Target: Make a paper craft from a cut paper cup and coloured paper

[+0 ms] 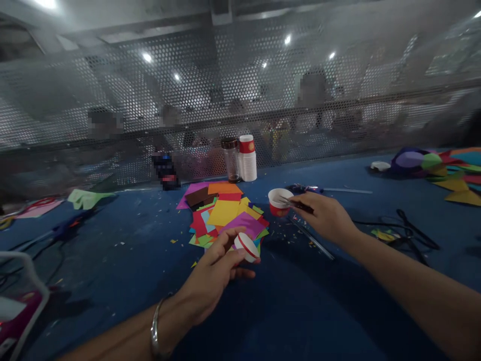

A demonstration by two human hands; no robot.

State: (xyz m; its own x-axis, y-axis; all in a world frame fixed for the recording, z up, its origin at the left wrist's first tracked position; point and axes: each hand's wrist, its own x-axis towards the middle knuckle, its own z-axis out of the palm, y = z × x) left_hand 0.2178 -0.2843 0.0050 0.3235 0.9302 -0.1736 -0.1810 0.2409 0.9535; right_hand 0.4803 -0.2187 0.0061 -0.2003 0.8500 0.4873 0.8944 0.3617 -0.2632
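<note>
In the head view, my left hand is narrowed around a small white cup piece with a red band, pinched between thumb and fingers just in front of the coloured paper. My right hand is closed on a dark-handled tool, its metal tips over the mouth of a red-and-white cup; I can't tell whether that cup is held too or stands on the desk. Thin card likely creases easily, so I'd want the left pinch light and by the rim, thumb opposite fingers, and the tool's tips pointed away from those fingers. A gentle wrist turn should do better than a squeeze. The thin rod below the right hand and the black cord beyond its forearm could snag a low sweep, so I'd lift clear.
</note>
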